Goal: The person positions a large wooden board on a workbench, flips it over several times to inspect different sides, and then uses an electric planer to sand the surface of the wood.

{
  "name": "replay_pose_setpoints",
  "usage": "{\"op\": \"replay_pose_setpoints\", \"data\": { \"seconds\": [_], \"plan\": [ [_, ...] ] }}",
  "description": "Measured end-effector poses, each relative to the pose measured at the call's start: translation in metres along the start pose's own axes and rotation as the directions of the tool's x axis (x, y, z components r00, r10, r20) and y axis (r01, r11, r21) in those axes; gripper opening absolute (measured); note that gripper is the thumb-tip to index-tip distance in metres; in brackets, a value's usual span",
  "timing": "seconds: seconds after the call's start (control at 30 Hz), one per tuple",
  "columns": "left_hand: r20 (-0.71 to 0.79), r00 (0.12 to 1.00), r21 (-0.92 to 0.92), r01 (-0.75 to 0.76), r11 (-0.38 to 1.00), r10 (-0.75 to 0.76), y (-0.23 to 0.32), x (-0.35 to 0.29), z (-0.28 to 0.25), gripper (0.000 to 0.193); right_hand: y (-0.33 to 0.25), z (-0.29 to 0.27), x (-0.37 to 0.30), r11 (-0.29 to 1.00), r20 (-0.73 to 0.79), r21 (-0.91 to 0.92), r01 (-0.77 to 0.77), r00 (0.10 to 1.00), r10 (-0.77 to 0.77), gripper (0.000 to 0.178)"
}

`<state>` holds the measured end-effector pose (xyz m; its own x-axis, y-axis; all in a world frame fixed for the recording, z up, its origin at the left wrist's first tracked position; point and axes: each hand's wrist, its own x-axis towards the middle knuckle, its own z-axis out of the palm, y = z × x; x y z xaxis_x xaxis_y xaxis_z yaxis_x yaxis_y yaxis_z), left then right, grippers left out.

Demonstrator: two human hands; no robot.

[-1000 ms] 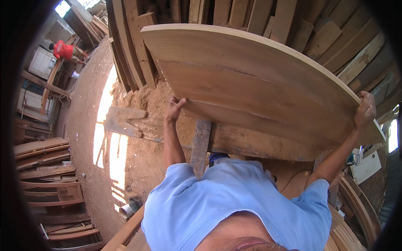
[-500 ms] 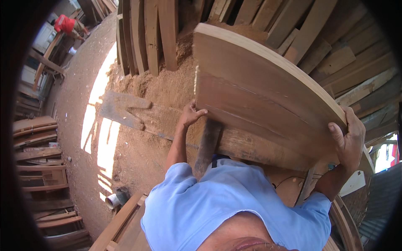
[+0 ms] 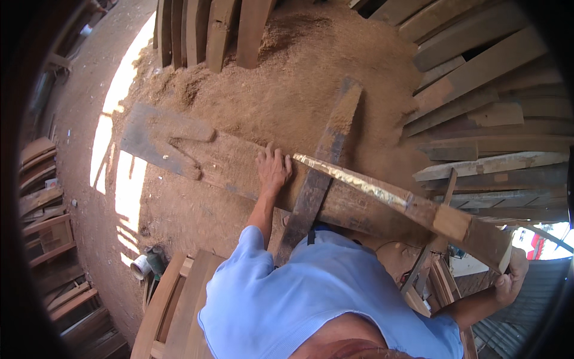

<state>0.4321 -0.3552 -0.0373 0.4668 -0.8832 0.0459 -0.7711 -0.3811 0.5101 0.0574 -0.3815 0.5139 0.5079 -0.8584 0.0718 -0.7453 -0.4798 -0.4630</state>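
A thick wooden panel stands on edge in front of me, running from the middle toward the right, with pale yellowish filler or glue along its narrow face. My right hand is closed round its right end corner. Beside the panel's left end, my left hand lies with fingers stretched on a sawdust-covered bench plank. The plank has a V-shaped notch at its left end. A dark timber crosspiece crosses the bench under the panel.
Sawdust is heaped beyond the bench. Upright boards stand at the far side, and stacked boards fill the right. More timber lies at the left. A white pot sits near a wooden frame.
The panel has turned from its broad face showing to edge-up and come down lower. My left hand has left its edge for the bench plank; my right hand has moved lower with the panel.
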Motion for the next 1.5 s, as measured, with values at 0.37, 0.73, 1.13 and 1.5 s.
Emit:
{"op": "replay_pose_setpoints", "data": {
  "seconds": [0.37, 0.73, 1.13, 1.5],
  "plan": [
    [0.036, 0.999, 0.059, -0.026, 0.998, 0.024, -0.002, 0.003, -0.007, 0.032, -0.04, 0.067, 0.003, 0.996, -0.316, -0.084, 0.038, 0.947, -0.063, 0.04],
    [0.02, 0.998, 0.041, -0.057, 0.998, 0.056, -0.008, 0.001, 0.004, 0.03, -0.046, 0.073, -0.003, 0.994, -0.336, -0.085, 0.073, 0.937, -0.097, 0.035],
    [0.035, 0.997, 0.065, -0.074, 0.995, 0.072, -0.006, 0.003, 0.0, 0.029, -0.044, 0.073, -0.014, 0.968, -0.339, -0.242, 0.061, 0.93, -0.143, 0.056],
    [0.093, 0.995, 0.086, -0.033, 0.996, 0.025, -0.004, 0.002, 0.0, 0.032, -0.03, 0.055, -0.003, 0.976, -0.19, -0.138, 0.17, 0.962, -0.194, 0.033]
  ]
}}
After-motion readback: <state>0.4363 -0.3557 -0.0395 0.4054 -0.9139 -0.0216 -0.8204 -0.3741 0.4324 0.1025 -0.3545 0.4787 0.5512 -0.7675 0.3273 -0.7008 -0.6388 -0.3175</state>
